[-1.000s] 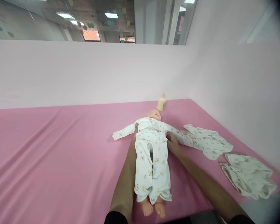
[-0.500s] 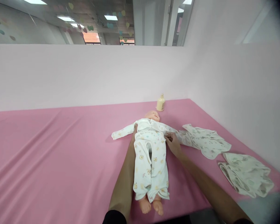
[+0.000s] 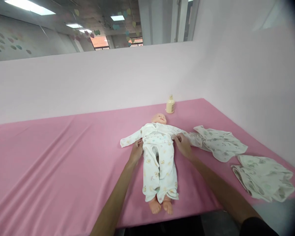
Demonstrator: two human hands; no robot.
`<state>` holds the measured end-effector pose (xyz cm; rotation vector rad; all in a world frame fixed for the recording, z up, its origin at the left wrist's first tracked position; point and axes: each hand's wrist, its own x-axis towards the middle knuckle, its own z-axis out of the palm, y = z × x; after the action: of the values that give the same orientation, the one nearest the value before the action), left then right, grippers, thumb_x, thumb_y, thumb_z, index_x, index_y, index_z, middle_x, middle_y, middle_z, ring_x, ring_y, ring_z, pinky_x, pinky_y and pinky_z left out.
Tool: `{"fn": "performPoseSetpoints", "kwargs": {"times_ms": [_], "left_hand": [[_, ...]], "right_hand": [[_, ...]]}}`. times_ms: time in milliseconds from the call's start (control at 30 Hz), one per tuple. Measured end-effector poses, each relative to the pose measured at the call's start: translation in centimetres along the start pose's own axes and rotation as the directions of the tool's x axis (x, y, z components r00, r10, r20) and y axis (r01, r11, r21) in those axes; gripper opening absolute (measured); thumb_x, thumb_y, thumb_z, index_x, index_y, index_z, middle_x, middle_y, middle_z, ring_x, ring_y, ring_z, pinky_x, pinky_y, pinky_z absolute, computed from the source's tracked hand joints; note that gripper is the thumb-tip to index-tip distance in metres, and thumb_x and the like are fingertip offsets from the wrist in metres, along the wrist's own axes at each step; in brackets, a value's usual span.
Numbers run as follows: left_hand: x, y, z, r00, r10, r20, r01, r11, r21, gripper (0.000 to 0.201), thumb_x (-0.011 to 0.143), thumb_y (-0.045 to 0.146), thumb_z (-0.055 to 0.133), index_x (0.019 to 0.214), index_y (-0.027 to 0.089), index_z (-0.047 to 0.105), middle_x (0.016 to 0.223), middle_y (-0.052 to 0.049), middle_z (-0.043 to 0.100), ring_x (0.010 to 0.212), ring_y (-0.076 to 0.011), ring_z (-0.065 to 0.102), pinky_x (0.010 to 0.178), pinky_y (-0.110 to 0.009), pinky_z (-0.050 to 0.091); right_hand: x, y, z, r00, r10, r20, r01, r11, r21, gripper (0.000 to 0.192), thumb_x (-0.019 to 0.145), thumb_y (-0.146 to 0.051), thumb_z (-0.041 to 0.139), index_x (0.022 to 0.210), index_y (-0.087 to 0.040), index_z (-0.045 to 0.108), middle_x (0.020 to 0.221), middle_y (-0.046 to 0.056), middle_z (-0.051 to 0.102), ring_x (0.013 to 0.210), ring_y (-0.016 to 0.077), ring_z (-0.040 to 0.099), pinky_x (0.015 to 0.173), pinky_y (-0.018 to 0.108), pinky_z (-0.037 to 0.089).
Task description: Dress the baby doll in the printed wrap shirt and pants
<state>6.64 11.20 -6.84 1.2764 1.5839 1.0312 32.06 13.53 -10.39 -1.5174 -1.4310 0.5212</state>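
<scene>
Currently the left hand [image 3: 137, 151] and right hand [image 3: 182, 145] pinch the printed romper [image 3: 159, 160] at the doll [image 3: 158, 118]'s waist, doll supine centre-cloth, head at 12 o'clock, so dressing looks mid-step; next likely needs tugging fabric level.

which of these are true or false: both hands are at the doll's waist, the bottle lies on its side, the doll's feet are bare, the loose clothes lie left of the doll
1. Both hands touch the doll at its waist. True: the left hand and right hand rest on either side of the doll.
2. The bottle lies on its side. False: the bottle stands upright beyond the doll's head.
3. The doll's feet are bare. True.
4. The loose clothes lie left of the doll. False: the loose garment and folded garment lie to its right.
</scene>
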Motion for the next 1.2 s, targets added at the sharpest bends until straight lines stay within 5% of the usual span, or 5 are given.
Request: {"fn": "performPoseSetpoints", "kwargs": {"times_ms": [300,567,867,1067,1200], "left_hand": [[-16.7,-3.8,-3.8,0.767,0.509,0.39,-0.635,0.511,0.579,0.021,0.097,0.028,0.046,0.113,0.023,0.058,0.107,-0.006,0.064,0.098,-0.0188,0.062,0.082,-0.032,0.053],[-18.5,-6.6,-2.7,0.515,0.675,0.528,-0.674,-0.062,0.737,0.029,0.088,0.002,0.04,0.104,0.015,0.061,0.111,-0.011,0.067,0.101,-0.0239,0.065,0.084,-0.038,0.056],[-19.6,-6.2,-3.5,0.49,0.826,0.279,-0.728,0.211,0.653,0.024,0.088,0.005,0.051,0.11,0.015,0.055,0.101,-0.01,0.066,0.097,-0.0201,0.063,0.085,-0.033,0.054],[-20.6,-5.3,-3.7,0.475,0.762,0.439,-0.844,0.255,0.471,0.028,0.081,0.003,0.045,0.096,0.021,0.059,0.087,-0.006,0.066,0.083,-0.0178,0.063,0.082,-0.033,0.054],[-20.4,-4.3,-5.3,0.601,0.637,0.483,-0.795,0.41,0.448,0.023,0.084,0.011,0.046,0.098,0.024,0.06,0.091,-0.005,0.067,0.084,-0.0185,0.063,0.084,-0.033,0.055]], "right_hand": [[-14.3,-4.4,-7.5,0.757,-0.325,0.567,0.345,0.935,0.075,0.013,0.093,-0.029,0.054,0.104,-0.022,0.055,0.105,0.005,0.06,0.101,0.0198,0.056,0.089,0.034,0.047],[-19.8,-3.0,-5.9,0.709,-0.489,0.508,0.629,0.765,-0.14,0.028,0.091,-0.012,0.051,0.116,-0.021,0.058,0.107,0.008,0.063,0.097,0.0224,0.059,0.087,0.038,0.05],[-22.0,-2.7,-5.5,0.794,-0.547,0.266,0.57,0.821,-0.014,0.019,0.089,-0.005,0.047,0.097,-0.022,0.053,0.089,0.006,0.061,0.081,0.0203,0.056,0.07,0.036,0.047],[-22.3,-2.9,-6.8,0.648,-0.577,0.497,0.641,0.766,0.051,0.021,0.085,-0.005,0.048,0.097,-0.021,0.052,0.091,0.005,0.061,0.082,0.0194,0.054,0.073,0.036,0.048],[-20.9,-2.8,-8.8,0.611,-0.541,0.578,0.594,0.796,0.118,0.015,0.087,-0.014,0.056,0.099,-0.023,0.054,0.094,0.004,0.063,0.088,0.0194,0.057,0.081,0.037,0.05]]}}
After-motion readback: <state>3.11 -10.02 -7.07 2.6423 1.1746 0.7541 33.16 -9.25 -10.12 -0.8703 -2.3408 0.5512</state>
